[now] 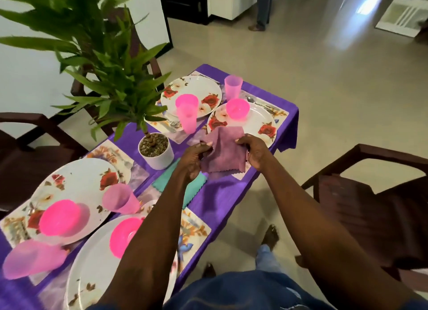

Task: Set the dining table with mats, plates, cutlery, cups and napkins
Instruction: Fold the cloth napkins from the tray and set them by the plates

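Covering the table, a purple cloth [284,124] w/ floral mats, rose plates [192,94] & pink cups [187,115]; pale tile floor around. Left hand [194,158] & right hand [253,152] pinch a mauve napkin [223,150] over the table's right edge, just above a teal napkin [196,189]. Brown chair [370,205] stands near that edge.

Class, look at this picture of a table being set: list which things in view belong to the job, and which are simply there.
Belong to the job:
purple napkin, held by left hand and right hand
teal napkin
floral plates
pink cups
pink bowls
mats
spoon

Simply there:
potted plant
chair
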